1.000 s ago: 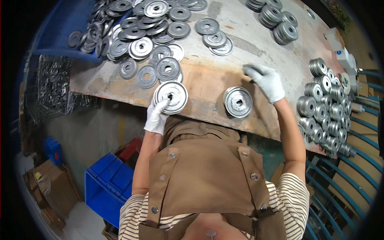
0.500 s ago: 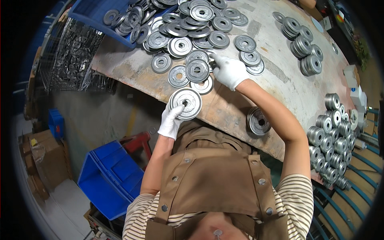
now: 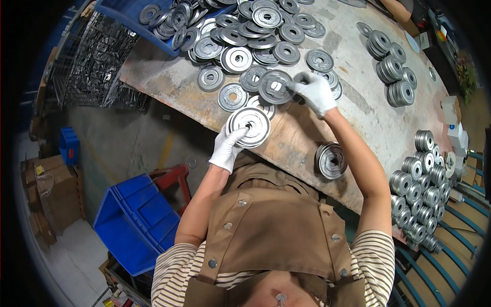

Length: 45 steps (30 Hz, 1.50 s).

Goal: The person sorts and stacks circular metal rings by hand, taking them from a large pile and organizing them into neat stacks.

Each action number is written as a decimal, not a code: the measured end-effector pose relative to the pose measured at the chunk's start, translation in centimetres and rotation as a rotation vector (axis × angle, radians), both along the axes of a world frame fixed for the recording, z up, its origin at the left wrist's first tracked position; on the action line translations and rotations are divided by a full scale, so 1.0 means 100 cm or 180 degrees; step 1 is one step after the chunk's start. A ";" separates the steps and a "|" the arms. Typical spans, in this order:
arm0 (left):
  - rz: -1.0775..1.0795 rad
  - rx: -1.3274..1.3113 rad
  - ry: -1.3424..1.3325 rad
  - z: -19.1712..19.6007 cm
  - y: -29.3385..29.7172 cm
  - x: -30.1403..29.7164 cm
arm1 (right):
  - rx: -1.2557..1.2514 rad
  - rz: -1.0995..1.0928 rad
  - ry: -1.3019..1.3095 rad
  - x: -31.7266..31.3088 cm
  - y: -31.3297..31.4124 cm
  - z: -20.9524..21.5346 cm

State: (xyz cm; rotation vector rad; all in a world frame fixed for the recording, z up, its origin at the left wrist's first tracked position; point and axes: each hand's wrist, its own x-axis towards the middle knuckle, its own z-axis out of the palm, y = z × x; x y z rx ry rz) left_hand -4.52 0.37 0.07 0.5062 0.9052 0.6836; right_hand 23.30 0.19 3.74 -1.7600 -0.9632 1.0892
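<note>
Up top, a blue bin [image 3: 128, 15] holds metal discs [image 3: 174, 20].

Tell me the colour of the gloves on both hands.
White, on the left hand and the right hand, seen in the head view.

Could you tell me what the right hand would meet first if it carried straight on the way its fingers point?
The right hand points up-left and grips a grey metal disc; past it, probably the loose pile of discs.
</note>
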 end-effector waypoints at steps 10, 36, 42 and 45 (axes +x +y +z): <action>-0.0254 0.0443 -0.0106 0.018 -0.005 0.028 | -0.0490 -0.0146 0.1174 0.004 -0.079 0.026; -0.0280 0.0434 -0.0026 0.012 -0.014 0.023 | -0.0442 -0.0343 0.1889 0.004 -0.105 0.031; -0.0320 0.0441 -0.0034 0.017 -0.016 0.026 | -0.0388 -0.0402 0.1906 0.006 -0.108 0.024; -0.0324 0.0438 -0.0022 0.018 -0.017 0.026 | -0.0399 -0.0364 0.1967 0.007 -0.109 0.024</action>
